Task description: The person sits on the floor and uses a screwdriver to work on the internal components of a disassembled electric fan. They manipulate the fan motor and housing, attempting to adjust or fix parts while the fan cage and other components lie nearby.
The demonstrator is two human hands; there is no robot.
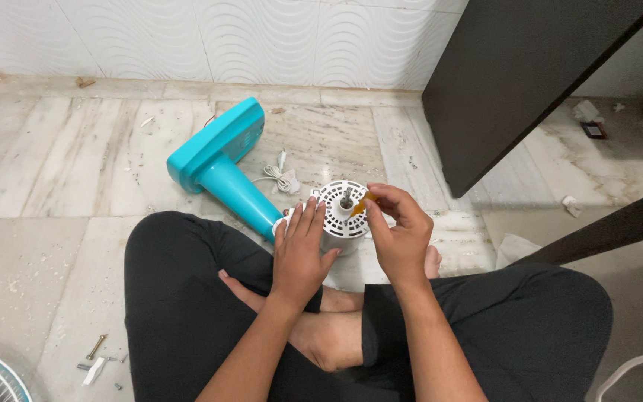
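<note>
Where the teal fan stand [221, 167] lies tipped on the marble floor [53, 223], joined at its neck to a white vented motor housing [338, 216] with a metal shaft at its centre, just above crossed legs. Left hand [301, 253] laid flat, fingers spread against the housing's left side. Right hand [400, 231] beside it, pinching a small orange-handled tool [364, 202] at the housing's top.

Left hand [301, 249] flat, right hand [396, 231] pinching (fingertip grip).
</note>
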